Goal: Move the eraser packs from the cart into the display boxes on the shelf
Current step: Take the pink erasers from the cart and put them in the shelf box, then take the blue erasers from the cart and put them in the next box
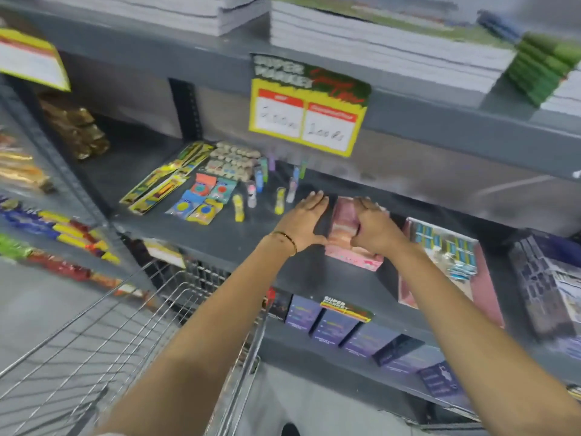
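— Sitting on the grey shelf [220, 234], the pink box [347, 234] is between both hands, yes?

— Yes. The left hand [303, 223] lies flat and open against its left side; the right hand [375, 226] curls over its right top edge, though I cannot tell how firmly it grips.

— And the packs?

— Blurred; something pink fills the box. A second box [446, 259] lies just right, and the cart [132, 325] stands below left.

two hands [303, 220] reach in; two pink display boxes [352, 243] on the shelf, one wire cart [132, 325], two yellow price signs [309, 121], four round eraser packs [201, 199].
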Demonstrator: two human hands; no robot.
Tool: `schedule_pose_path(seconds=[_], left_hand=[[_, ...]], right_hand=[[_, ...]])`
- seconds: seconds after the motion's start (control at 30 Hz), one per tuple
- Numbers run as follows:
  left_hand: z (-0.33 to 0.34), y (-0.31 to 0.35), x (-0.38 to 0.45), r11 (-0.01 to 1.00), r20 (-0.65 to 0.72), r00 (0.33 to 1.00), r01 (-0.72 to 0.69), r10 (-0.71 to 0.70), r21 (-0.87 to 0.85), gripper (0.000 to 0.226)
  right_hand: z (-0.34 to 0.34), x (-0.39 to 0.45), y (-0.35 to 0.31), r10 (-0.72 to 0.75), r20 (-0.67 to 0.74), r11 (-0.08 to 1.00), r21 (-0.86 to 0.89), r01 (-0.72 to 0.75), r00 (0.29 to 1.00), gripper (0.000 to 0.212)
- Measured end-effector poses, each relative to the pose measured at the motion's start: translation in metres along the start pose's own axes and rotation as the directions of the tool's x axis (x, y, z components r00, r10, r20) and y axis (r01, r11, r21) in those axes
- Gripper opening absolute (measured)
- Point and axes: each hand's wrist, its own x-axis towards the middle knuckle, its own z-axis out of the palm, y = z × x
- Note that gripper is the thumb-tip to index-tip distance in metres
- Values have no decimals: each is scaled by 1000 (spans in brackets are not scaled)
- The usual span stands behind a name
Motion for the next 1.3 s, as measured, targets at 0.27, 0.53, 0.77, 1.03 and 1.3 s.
schedule_pose_path(seconds=[0.27,0.53,0.77,1.03,1.3], left_hand=[[19,-92,-187,911,-107,905,410,-411,-29,90],[116,-170,-349,563,84,576,815,-813,-137,91],[211,-230,-373,371,180,393,917,-902,-146,90],[286,-298,-336,281,224,337,927,-915,-247,106],[297,-299,-328,266,130,314,918,-940,-295,86]], right_hand=[[86,-45,-150,-453,59,891,13,453,889,73],[232,-43,-251,-651,477,689,45,723,591,62],[374,-24,-277,-436,557,871,66,486,707,81],[494,-9,-271,-294,502,944,20,329,813,96],[490,-3,-275,-337,419,937,58,345,843,95]])
